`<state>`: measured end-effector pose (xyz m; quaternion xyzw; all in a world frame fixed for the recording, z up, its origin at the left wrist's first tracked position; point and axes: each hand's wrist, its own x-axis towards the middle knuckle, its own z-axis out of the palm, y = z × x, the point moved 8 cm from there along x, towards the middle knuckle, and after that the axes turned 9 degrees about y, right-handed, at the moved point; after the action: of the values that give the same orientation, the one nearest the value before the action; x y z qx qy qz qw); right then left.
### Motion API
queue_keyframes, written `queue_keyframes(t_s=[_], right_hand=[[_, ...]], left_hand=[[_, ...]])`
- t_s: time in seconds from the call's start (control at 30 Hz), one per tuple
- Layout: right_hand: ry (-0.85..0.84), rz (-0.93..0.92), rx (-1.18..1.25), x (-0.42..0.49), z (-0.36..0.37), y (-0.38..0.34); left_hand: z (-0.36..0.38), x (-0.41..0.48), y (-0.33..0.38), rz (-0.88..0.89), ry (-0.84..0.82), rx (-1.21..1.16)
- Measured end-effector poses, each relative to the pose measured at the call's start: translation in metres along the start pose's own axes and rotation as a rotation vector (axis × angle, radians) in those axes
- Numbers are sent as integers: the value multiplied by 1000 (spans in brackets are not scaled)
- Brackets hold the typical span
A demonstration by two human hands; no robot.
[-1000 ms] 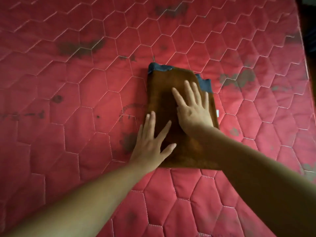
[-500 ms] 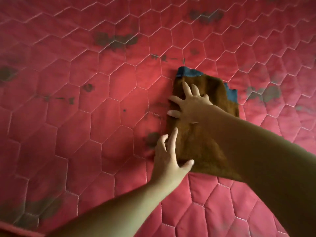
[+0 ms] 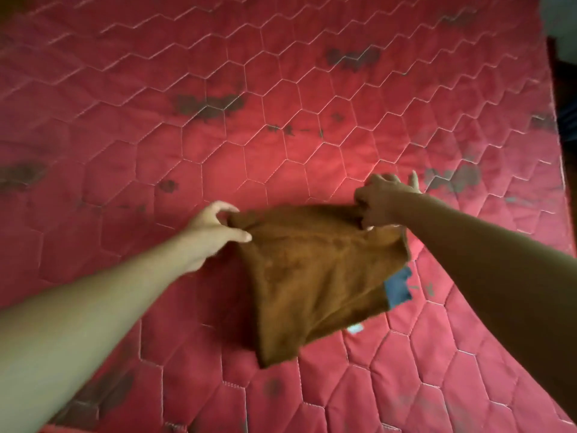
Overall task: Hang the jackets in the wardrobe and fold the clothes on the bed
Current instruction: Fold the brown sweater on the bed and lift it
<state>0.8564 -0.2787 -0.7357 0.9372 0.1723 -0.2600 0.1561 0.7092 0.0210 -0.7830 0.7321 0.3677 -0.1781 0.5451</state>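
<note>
A brown garment (image 3: 318, 276) is held over the red quilted mattress (image 3: 281, 120), its ten-o'clock corner pinched by the left hand (image 3: 215, 226), its two-o'clock corner by the right hand (image 3: 379, 201); folding is judged underway, and laying flat is needed next.

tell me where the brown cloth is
Head view, right of centre: the cloth hangs over the mattress, its top corners pinched by the left hand and right hand.
</note>
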Motion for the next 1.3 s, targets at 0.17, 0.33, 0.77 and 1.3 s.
queue_keyframes(t_s=[0.17, 0.33, 0.77, 1.3], right_hand=[[-64, 323, 939, -21, 56, 14], [62, 630, 1524, -55, 123, 29], [-130, 683, 1754, -111, 151, 1], [462, 361, 1829, -201, -138, 56]], left_hand=[[-28, 26, -13, -42, 50, -247], [-4, -12, -58, -209, -169, -204], [7, -43, -52, -161, -211, -197], [-121, -177, 199, 177, -46, -107]])
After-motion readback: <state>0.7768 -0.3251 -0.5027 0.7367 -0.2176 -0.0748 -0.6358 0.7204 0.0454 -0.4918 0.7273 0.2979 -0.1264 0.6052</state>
